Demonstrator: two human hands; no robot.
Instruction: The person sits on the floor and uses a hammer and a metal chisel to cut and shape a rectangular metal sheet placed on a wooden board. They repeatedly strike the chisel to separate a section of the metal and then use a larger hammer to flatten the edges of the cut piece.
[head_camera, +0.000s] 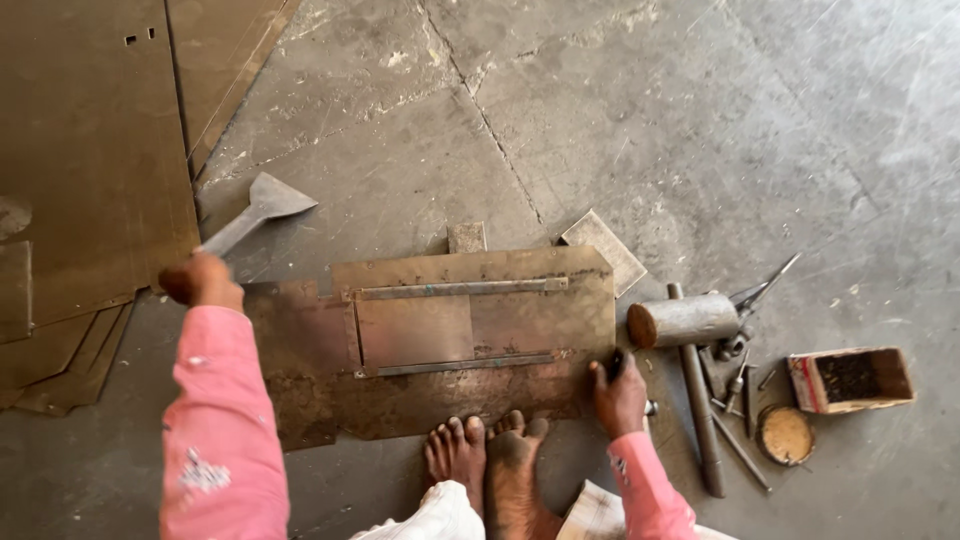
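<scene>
Our left hand (203, 280) closes its grip on the flat metal scraper (255, 212), far left. Our right hand (618, 395) grips a small dark tool (615, 365) at the sheet-metal plate (450, 340)'s near right corner, beside the mallet (690, 330).

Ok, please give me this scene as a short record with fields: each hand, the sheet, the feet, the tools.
left hand: raised, grips handle of flat tool
right hand: on right lower corner of sheet, holds small dark thing, unclear
sheet: flat on floor, two bars across it
feet: bare, at sheet's near edge
hammer: on floor, right of sheet
box: far right
</scene>
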